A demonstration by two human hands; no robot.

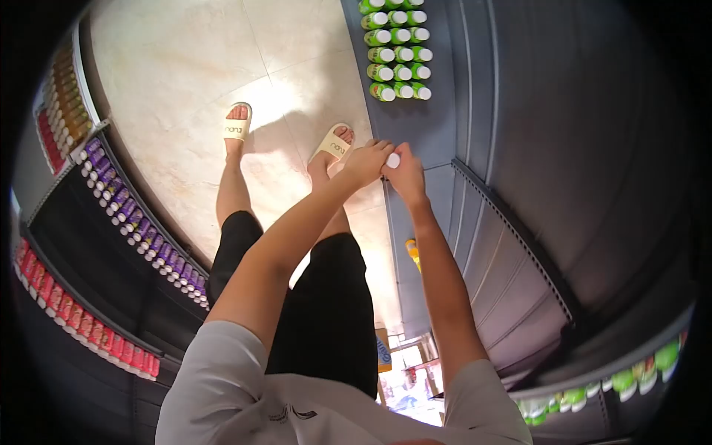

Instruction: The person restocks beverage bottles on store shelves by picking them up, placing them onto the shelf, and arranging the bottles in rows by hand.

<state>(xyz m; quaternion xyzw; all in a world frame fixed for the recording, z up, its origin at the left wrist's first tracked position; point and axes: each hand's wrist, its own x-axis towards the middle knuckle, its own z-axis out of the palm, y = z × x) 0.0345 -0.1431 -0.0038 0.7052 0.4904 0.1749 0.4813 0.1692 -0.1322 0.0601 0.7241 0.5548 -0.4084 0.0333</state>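
Observation:
My left hand [367,163] and my right hand [406,180] meet at the edge of the grey shelf, both closed around a bottle. Its white cap [393,160] shows between them, while the fingers hide its body. Farther along the same shelf stand rows of green bottles [401,72] with white caps. A yellow bottle-like item [412,252] sits on the shelf near my right forearm, partly covered by it.
Dark shelving [512,252] rises on the right. Across the tiled floor [178,67], shelves on the left carry purple bottles [133,215] and red-pink packs [81,322]. More green bottles [575,400] are at lower right. A printed box [383,352] is by my hip.

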